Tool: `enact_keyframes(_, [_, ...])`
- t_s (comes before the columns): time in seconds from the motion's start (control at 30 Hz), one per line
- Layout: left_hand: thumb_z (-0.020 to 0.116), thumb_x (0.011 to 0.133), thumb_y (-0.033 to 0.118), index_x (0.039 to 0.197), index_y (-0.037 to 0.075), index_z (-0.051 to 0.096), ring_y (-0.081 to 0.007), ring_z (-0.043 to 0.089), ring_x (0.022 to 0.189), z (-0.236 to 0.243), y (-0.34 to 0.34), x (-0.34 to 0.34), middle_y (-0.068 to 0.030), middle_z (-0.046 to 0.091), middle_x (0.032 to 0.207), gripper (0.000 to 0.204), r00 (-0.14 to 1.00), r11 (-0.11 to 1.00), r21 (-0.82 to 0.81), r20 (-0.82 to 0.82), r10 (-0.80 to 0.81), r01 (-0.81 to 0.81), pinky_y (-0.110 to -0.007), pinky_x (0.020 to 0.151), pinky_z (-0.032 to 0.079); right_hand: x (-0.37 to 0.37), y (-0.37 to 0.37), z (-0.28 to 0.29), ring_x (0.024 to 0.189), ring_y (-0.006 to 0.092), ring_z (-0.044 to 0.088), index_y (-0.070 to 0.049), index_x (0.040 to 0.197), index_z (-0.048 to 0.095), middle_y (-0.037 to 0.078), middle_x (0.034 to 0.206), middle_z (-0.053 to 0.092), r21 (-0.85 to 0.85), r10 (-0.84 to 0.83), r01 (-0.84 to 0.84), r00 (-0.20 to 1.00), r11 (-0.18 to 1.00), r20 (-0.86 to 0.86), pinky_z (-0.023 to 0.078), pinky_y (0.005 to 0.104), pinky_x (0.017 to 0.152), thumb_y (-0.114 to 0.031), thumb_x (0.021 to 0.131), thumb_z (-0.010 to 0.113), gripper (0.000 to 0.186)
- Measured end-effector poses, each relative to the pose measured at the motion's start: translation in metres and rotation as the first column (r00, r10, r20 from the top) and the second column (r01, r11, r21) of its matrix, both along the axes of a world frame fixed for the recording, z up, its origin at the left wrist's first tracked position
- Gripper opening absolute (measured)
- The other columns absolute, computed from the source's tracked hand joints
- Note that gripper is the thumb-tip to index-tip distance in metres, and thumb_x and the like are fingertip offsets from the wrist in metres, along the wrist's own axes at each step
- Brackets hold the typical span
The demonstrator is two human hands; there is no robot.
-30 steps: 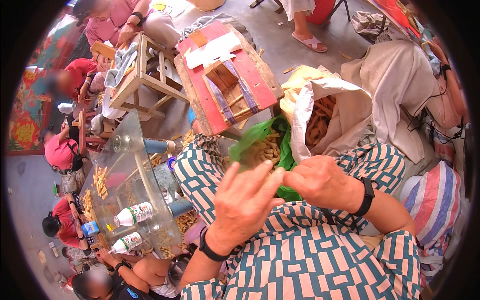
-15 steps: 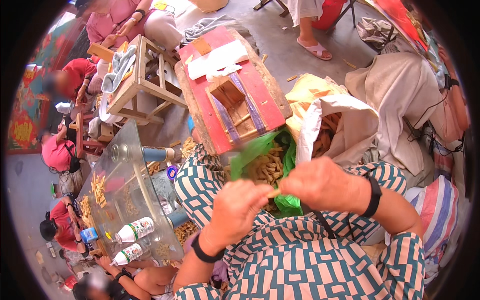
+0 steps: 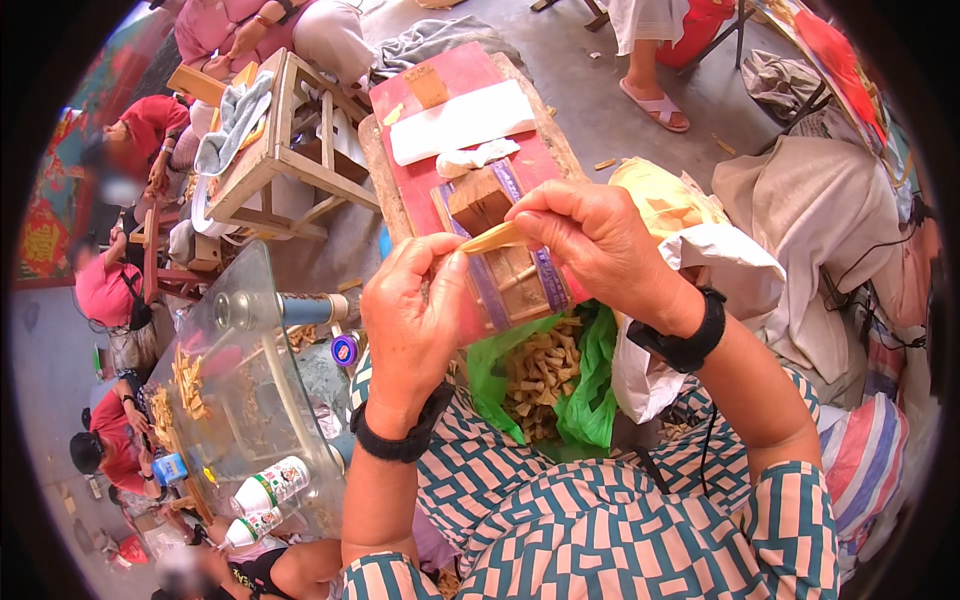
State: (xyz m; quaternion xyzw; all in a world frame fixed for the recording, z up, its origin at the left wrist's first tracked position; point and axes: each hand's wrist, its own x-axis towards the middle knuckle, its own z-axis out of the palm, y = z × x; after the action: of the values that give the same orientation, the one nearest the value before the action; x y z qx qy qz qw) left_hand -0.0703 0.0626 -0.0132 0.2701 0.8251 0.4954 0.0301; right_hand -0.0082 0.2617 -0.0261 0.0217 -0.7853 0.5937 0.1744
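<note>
A thin yellowish strip [image 3: 492, 238], tapered and folded-looking, is stretched between my two hands above a red board. My left hand [image 3: 408, 312] pinches its left end between thumb and fingertips. The other end is in the grip of my right hand [image 3: 600, 243]. Just behind and below the strip is a small wooden frame [image 3: 548, 275] with purple-banded sides and a brown wooden block [image 3: 478, 200]. It is partly hidden by my hands. The frame lies on the red board [image 3: 455, 70], beside a white slab [image 3: 462, 120] and a crumpled white cloth [image 3: 478, 157].
At my lap, a green plastic bag [image 3: 592, 395] holds many short tan pieces [image 3: 540, 375]. A white sack [image 3: 735, 262] stands to its right. On the left are a glass-topped table [image 3: 235, 370] with white bottles [image 3: 272, 485], a wooden stool [image 3: 290, 150] and several seated people.
Both hands have risen and moved forward from over the green bag to over the wooden frame. The strip between them now shows as longer. The red board appears slightly farther right.
</note>
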Motion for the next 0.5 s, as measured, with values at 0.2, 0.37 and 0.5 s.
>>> enact_keyframes(0.2, [0.066,0.092,0.005,0.100,-0.001,0.069,-0.0177,0.062,0.072,-0.017,0.000,-0.006,-0.0109,0.066,0.084,0.011,0.996,0.999,0.031,0.084,0.042,-0.044,-0.029,0.069,0.049,-0.011,0.001,-0.019,0.069,0.0189,0.063,0.001,0.097,0.069,0.011,0.079,0.067,0.228,-0.031,0.061,0.990,0.972,-0.134,0.049,0.0308,0.064,-0.007,0.094,0.067,0.009])
enact_keyframes(0.37, [0.065,0.093,0.006,0.101,-0.002,0.070,-0.0145,0.063,0.076,-0.033,-0.013,-0.002,-0.0081,0.068,0.085,0.012,0.992,0.992,-0.056,0.053,0.113,-0.110,-0.029,0.070,0.050,-0.001,0.014,-0.039,0.069,0.0204,0.063,0.000,0.097,0.070,0.012,0.079,0.067,0.331,-0.172,0.195,0.980,0.923,-0.099,0.049,0.0318,0.063,-0.009,0.095,0.066,0.010])
enact_keyframes(0.5, [0.060,0.101,0.017,0.117,-0.003,0.066,-0.0115,0.066,0.082,-0.025,-0.037,0.021,-0.0078,0.071,0.092,0.027,0.776,0.951,0.245,0.630,-0.010,-0.186,-0.025,0.072,0.052,0.037,0.029,-0.033,0.069,0.0147,0.063,-0.001,0.105,0.069,0.008,0.082,0.069,0.056,-0.249,0.244,0.962,0.968,0.110,0.049,0.0295,0.061,-0.011,0.098,0.061,0.014])
